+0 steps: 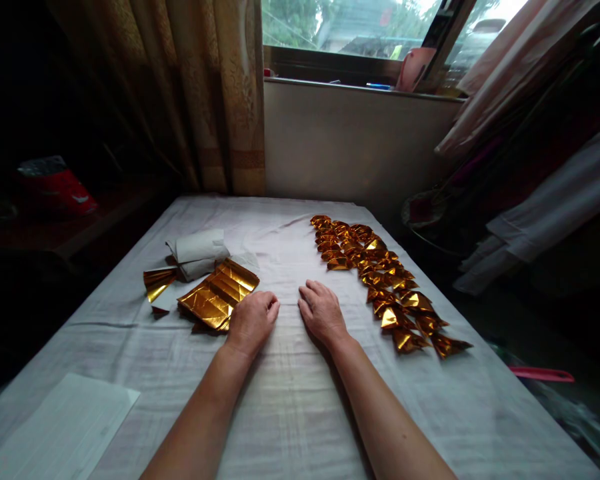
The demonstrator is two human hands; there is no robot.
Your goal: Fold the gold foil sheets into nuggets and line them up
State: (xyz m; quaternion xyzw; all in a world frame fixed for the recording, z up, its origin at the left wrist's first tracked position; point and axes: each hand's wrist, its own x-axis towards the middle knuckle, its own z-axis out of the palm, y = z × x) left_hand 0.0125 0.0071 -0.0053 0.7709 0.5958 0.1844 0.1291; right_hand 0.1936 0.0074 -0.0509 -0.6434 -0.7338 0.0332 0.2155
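My left hand (253,321) rests on the white cloth with its fingers curled loosely in and nothing visible in them. Its back edge touches or slightly overlaps a stack of creased gold foil paper (217,293). A short gap away, my right hand (323,312) lies on the cloth, fingers slightly bent, thumb a little apart, holding nothing. To its right, several folded gold foil pieces (375,260) with pointed ends stand in slanting rows. Behind the foil stack sits a white paper-like bundle (199,248), beside a fan-like gold foil piece (159,281).
A pale sheet (65,427) lies at the table's front left. The white cloth (285,413) covers the table. Beyond the right edge are a pink handle (543,375) and hanging clothes (545,207). A curtain (220,100) and window (350,27) are behind.
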